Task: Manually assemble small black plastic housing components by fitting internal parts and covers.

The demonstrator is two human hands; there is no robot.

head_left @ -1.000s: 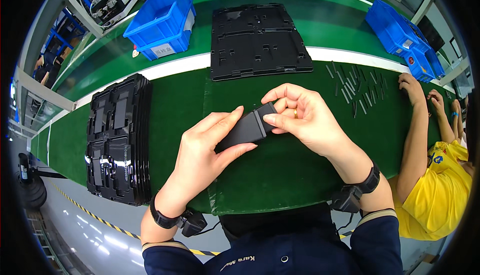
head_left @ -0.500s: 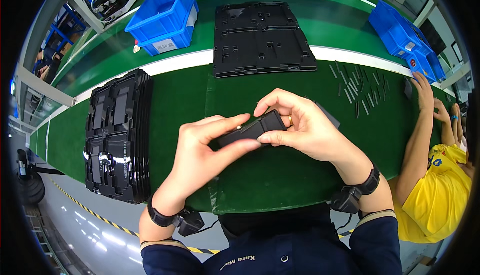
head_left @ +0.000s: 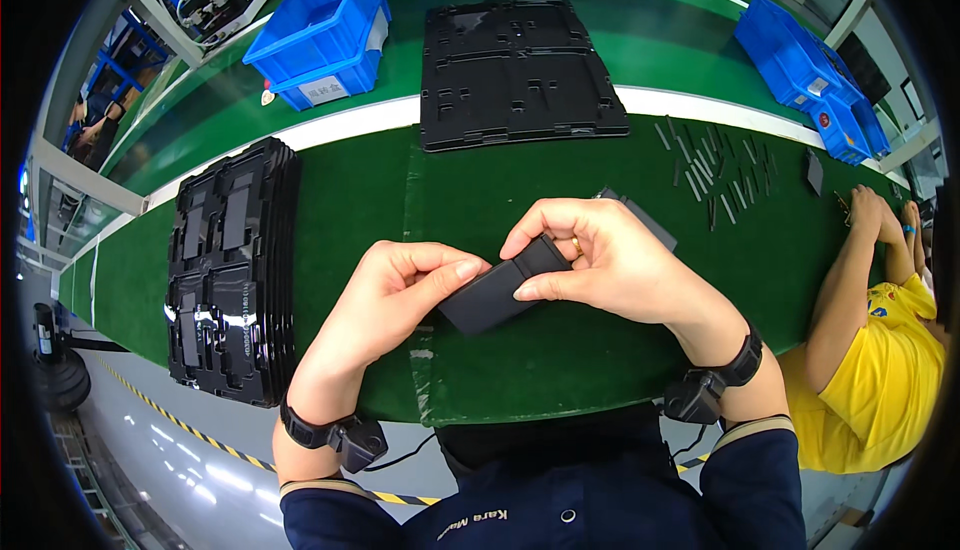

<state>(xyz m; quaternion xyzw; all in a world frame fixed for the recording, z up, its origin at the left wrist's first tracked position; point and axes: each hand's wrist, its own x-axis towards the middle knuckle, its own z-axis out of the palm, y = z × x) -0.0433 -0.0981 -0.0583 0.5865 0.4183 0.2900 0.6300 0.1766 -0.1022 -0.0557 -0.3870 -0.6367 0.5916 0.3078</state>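
A flat, black rectangular case (head_left: 488, 302) with a seam across it near one end is held above the green mat. My right hand (head_left: 622, 262) grips its right end, thumb on the front face and fingers behind the top edge. At the upper left edge, my left hand (head_left: 388, 295) has thumb and forefinger pinched together; whatever lies between those fingertips is hidden. Just behind my right hand rests a similar dark flat piece (head_left: 650, 222), partly covered by the hand. Several thin grey strips (head_left: 700, 165) are scattered on the mat farther right.
A stack of glossy black trays (head_left: 232, 280) stands at the left. Beyond my hands lies another black moulded tray (head_left: 520, 80). Blue bins stand at the back left (head_left: 325, 35) and back right (head_left: 810, 70). A co-worker in a yellow shirt (head_left: 870, 380) works at the right.
The case has turned so its broad face shows more. My left thumb has moved from its lower side to the upper edge. The co-worker's hand has drawn back from the blue bin.
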